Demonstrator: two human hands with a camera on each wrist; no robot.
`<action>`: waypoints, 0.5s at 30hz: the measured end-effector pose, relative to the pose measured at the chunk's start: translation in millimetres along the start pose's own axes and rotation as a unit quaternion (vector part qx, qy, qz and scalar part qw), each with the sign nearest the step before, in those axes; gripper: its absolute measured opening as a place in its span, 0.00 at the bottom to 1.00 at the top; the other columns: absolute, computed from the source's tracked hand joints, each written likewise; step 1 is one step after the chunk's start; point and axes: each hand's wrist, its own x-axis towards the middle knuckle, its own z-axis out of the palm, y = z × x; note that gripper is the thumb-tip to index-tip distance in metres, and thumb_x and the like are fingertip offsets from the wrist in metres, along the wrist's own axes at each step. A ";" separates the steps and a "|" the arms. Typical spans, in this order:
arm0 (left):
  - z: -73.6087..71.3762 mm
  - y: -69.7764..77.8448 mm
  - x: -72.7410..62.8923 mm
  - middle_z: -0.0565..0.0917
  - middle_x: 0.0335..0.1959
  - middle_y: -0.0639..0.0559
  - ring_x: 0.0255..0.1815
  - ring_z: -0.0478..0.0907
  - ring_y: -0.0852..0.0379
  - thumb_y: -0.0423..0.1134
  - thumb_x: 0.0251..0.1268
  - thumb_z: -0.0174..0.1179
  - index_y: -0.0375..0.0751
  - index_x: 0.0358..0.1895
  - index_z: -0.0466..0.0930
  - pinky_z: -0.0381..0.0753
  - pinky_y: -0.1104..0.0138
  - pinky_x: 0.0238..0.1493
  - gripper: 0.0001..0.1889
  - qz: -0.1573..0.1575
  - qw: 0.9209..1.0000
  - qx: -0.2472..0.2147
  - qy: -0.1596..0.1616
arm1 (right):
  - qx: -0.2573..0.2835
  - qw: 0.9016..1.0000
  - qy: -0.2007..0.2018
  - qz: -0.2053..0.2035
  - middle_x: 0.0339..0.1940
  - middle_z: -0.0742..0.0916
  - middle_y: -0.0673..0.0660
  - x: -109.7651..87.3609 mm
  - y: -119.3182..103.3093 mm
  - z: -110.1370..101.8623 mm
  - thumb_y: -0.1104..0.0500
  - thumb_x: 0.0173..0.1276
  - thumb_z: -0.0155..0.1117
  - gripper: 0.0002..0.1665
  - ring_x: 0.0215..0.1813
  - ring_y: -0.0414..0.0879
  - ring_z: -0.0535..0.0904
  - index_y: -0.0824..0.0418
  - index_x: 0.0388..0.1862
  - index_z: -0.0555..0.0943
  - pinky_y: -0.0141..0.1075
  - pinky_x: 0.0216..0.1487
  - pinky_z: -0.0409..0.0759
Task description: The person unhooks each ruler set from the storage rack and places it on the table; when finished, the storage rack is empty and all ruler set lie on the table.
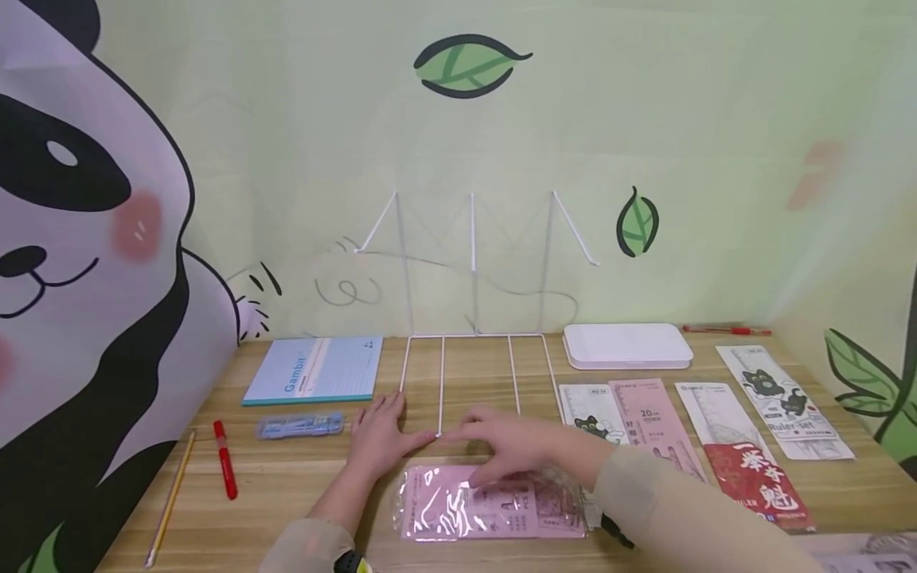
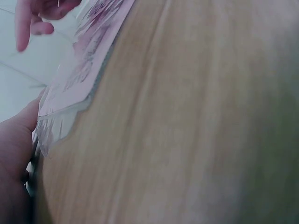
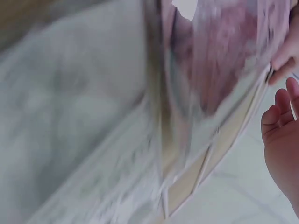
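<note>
My left hand [image 1: 380, 430] rests on the table with fingers spread and thumb reaching to the front end of a white wire rack [image 1: 441, 382]. The rack's base wires run along the table, and its thin uprights rise against the back wall. Above a pink ruler-set packet [image 1: 494, 509], my right hand [image 1: 512, 438] hovers, its index finger extended toward the same wire end. In the right wrist view, that hand [image 3: 285, 140] has loosely bent fingers and grips nothing. The packet's glossy clear wrapper [image 2: 56, 126] shows at the left in the left wrist view.
At left lie a Gambit notebook [image 1: 315, 370], a blue clear case [image 1: 301, 425], a red pen [image 1: 225, 460] and a pencil [image 1: 170, 497]. On the right are a white case [image 1: 626, 346], another red pen [image 1: 727, 329] and several ruler packets, including a red-and-white one [image 1: 752, 469].
</note>
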 end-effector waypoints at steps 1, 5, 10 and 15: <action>0.0 -0.1 -0.1 0.64 0.68 0.38 0.70 0.55 0.38 0.66 0.48 0.63 0.31 0.67 0.63 0.45 0.42 0.67 0.50 0.000 1.000 0.000 0.001 | -0.001 1.000 0.002 0.008 0.58 0.72 0.51 -3.3 1.5 -2.8 0.41 0.55 0.68 0.43 0.54 0.42 0.71 0.44 0.70 0.66 0.39 0.55 0.72; 0.1 -0.9 -0.2 0.64 0.68 0.38 0.70 0.54 0.37 0.67 0.48 0.63 0.31 0.67 0.63 0.45 0.42 0.67 0.50 -0.002 1.000 -0.001 0.000 | -0.003 0.999 0.005 0.040 0.62 0.71 0.53 -16.4 7.9 -13.0 0.41 0.56 0.67 0.43 0.58 0.46 0.70 0.45 0.71 0.64 0.46 0.58 0.70; -0.9 -0.2 -0.4 0.63 0.68 0.38 0.70 0.54 0.37 0.67 0.47 0.62 0.30 0.67 0.63 0.44 0.42 0.67 0.51 -0.004 1.000 -0.004 -0.003 | -0.013 0.998 0.024 0.052 0.63 0.70 0.54 -31.0 20.9 -21.7 0.41 0.57 0.67 0.43 0.59 0.48 0.69 0.46 0.71 0.64 0.47 0.57 0.71; -0.5 0.9 -0.3 0.63 0.68 0.38 0.70 0.54 0.37 0.68 0.47 0.62 0.30 0.67 0.62 0.44 0.42 0.67 0.51 -0.001 1.000 -0.005 -0.004 | -0.014 0.997 0.047 0.059 0.64 0.70 0.59 -45.5 30.6 -29.2 0.42 0.57 0.67 0.42 0.59 0.52 0.71 0.48 0.70 0.66 0.50 0.57 0.71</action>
